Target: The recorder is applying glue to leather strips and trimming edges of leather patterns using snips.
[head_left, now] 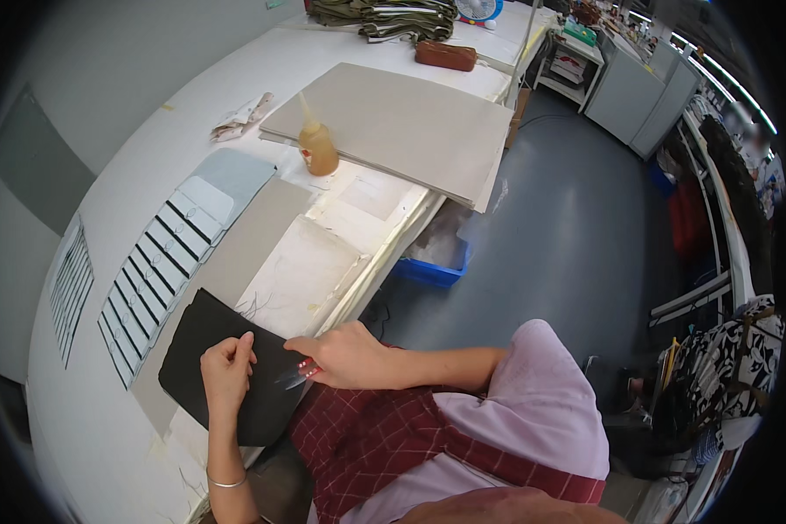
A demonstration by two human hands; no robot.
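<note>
A black fabric panel lies at the table's near edge, partly over a grey board. Above its middle, my left hand is closed with thumb and forefinger pinched together; whatever they hold is too small to make out. My right hand is wrapped round red-handled thread snips at the panel's right edge. Their blades point left over the black panel, towards my left hand. The fingertips of my right hand are near the panel's upper right edge.
Beyond the panel lie pale pieces with black strips, loose threads and a white sheet. A glue bottle stands beside large grey boards. Further off are folded olive fabric and a brown pouch. A blue bin sits below the table edge.
</note>
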